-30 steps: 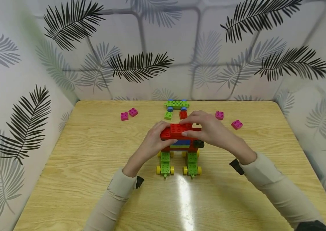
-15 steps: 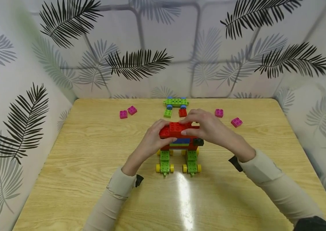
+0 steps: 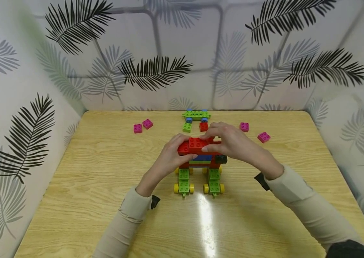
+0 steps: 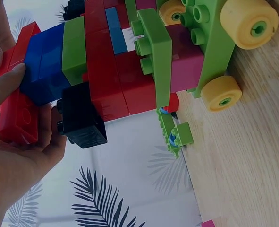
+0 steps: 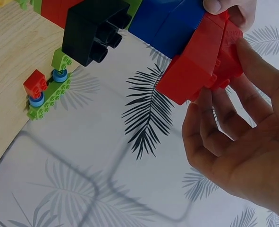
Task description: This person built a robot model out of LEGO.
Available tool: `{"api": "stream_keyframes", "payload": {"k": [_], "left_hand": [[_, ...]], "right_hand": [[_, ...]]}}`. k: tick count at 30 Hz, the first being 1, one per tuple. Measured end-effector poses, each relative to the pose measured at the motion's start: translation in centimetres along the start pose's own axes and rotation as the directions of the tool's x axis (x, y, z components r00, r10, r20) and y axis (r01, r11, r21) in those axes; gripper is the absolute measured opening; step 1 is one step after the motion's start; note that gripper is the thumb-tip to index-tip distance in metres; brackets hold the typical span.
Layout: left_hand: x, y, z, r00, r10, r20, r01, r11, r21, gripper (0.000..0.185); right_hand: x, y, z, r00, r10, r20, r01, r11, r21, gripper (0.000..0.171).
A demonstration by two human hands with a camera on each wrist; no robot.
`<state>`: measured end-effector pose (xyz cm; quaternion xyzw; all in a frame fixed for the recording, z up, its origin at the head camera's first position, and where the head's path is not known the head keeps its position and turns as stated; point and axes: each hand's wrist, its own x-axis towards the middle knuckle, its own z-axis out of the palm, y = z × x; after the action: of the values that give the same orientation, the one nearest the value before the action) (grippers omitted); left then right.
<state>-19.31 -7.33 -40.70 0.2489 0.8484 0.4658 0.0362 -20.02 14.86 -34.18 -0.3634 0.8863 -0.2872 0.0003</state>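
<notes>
A model of toy building blocks (image 3: pixel 205 158) stands mid-table on green wheeled bases (image 3: pixel 184 182) with yellow wheels. Red, blue and green bricks make up its body, and a black brick (image 4: pixel 82 116) juts from its side. My left hand (image 3: pixel 166 157) grips the upper red layer from the left, thumb on the near side. On top sits another red brick (image 3: pixel 197 143), its right end pinched between the thumb and fingers of my right hand (image 3: pixel 236 145). In the right wrist view that red brick (image 5: pixel 232 49) lies against the red layer below; whether they are fully joined I cannot tell.
Behind the model lies a green wheeled base (image 3: pixel 196 114) with blue wheels, a small green brick (image 3: pixel 187 127) and a red brick (image 3: pixel 203 126) before it. Pink bricks lie at the left (image 3: pixel 137 128) and right (image 3: pixel 244 127). A patterned cloth wall (image 3: pixel 169 96) borders the table (image 3: pixel 98 179).
</notes>
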Motion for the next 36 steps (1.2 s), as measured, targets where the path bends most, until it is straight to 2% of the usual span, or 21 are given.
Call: {"api": "stream_keyframes", "payload": {"k": [9, 26, 33, 36], "left_hand": [[0.05, -0.07, -0.16, 1.0, 0.019, -0.006, -0.019, 1.0, -0.007, 0.041], [0.07, -0.04, -0.12, 1.0, 0.01, 0.006, -0.01, 1.0, -0.001, 0.042], [-0.05, -0.1, -0.08, 1.0, -0.004, 0.016, 0.004, 1.0, -0.03, 0.044], [-0.07, -0.17, -0.09, 1.0, 0.012, 0.01, -0.011, 1.0, -0.027, 0.042]], "right_hand": [[0.25, -0.42, -0.3, 0.999, 0.026, 0.032, -0.025, 1.0, -0.019, 0.027], [0.15, -0.51, -0.3, 0.996, 0.069, 0.055, -0.069, 0.998, -0.015, 0.027], [0.06, -0.53, -0.2, 0.997, 0.054, 0.048, -0.053, 0.998, -0.014, 0.027], [0.03, -0.46, -0.12, 0.998, 0.046, 0.045, -0.046, 0.999, -0.003, 0.027]]}}
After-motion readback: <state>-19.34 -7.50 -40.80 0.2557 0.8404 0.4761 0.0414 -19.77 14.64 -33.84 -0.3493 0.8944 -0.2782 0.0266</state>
